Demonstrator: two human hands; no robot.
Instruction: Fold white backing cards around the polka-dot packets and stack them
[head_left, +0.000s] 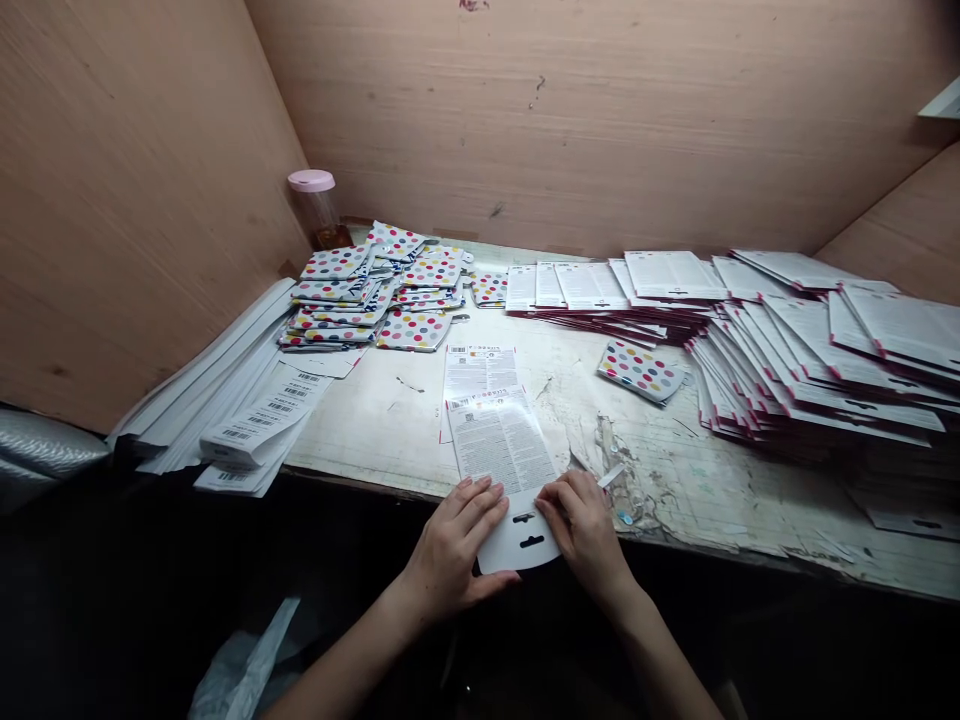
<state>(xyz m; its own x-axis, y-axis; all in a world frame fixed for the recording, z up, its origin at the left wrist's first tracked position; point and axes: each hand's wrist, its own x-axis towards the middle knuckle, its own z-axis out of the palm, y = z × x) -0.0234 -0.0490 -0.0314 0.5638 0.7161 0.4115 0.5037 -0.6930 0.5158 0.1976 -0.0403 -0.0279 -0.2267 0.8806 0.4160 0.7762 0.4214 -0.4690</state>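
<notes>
A white printed card [501, 440] with hang holes lies at the table's front edge, its lower end over the edge. My left hand [461, 540] rests on the card's left side, fingers stretched flat and thumb apart. At the right side, by a hang hole, the fingertips of my right hand [581, 530] are pinched together; what is between them is hidden. A thin white strip [611, 476] shows just beyond that hand, and I cannot tell whether it is held. Another printed card [480, 368] lies partly under the first.
Polka-dot pouches [337, 300] are stacked at back left, near a pink-lidded jar [319, 210]. Barcode label strips [270, 420] lie at the left edge. Piles of white cards [810, 340] fill the right; a single dotted pouch [641, 372] lies before them. Wooden panels [562, 120] enclose the table.
</notes>
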